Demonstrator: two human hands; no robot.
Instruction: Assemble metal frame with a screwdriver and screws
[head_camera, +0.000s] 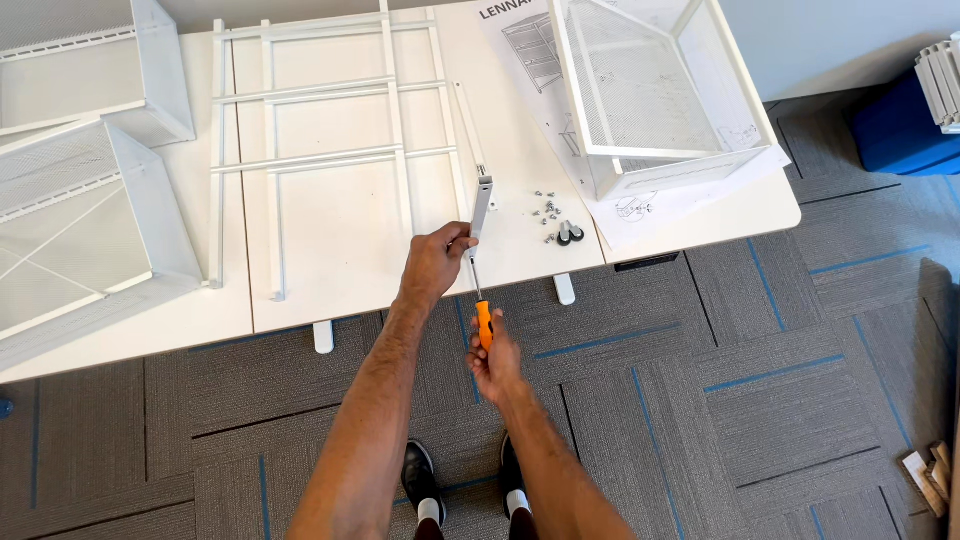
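A: While the left hand (435, 262) grips the white rail (481, 205) at the worktop (330, 270) edge, centre frame, what does the right do?

B: The right hand (495, 362), fingers clenched, holds the orange-handled screwdriver (481, 305), tip at the rail. Loose screws (546, 208) and two casters (570, 233) lie just right.

This is looking like an office: grey carpet tiles (760, 400) with thin blue stripes are covering the floor, and a white table (330, 260) on white feet is standing against a plain pale wall (830, 40). Flat-pack furniture parts are lying across the table.
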